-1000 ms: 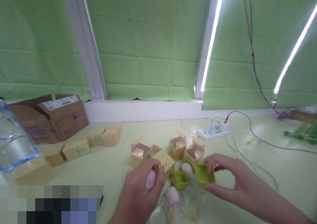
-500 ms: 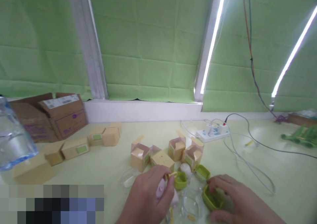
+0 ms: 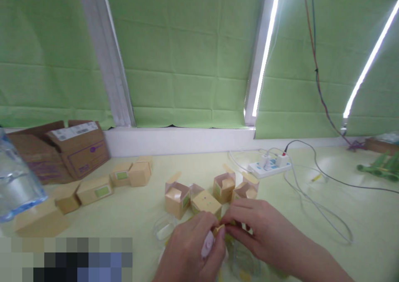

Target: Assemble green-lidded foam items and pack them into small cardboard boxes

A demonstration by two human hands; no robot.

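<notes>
My left hand (image 3: 190,246) is closed around a small pale-pink rounded item (image 3: 207,244), with a yellow loop (image 3: 218,229) sticking out between the fingertips. Reaching in from the right, my right hand (image 3: 262,228) has its thumb and fingers pinched together at that loop. Beneath the hands lie clear plastic pieces (image 3: 247,260), and another clear piece (image 3: 165,228) rests left of my left hand. My hands and forearm hide most of the green items there. Just beyond stand small open cardboard boxes (image 3: 177,201) and a small box (image 3: 205,203) lying with its flap outward.
Small closed boxes (image 3: 95,190) form a row on the left, near a large open carton (image 3: 84,149) and a clear water container (image 3: 18,182). A white power strip (image 3: 269,168) with cables (image 3: 324,215) sits at back right, and green tubes (image 3: 378,169) lie farther right.
My right hand has left the green case on the right and moved left to the yellow loop at my left hand. My left hand still holds the pink item.
</notes>
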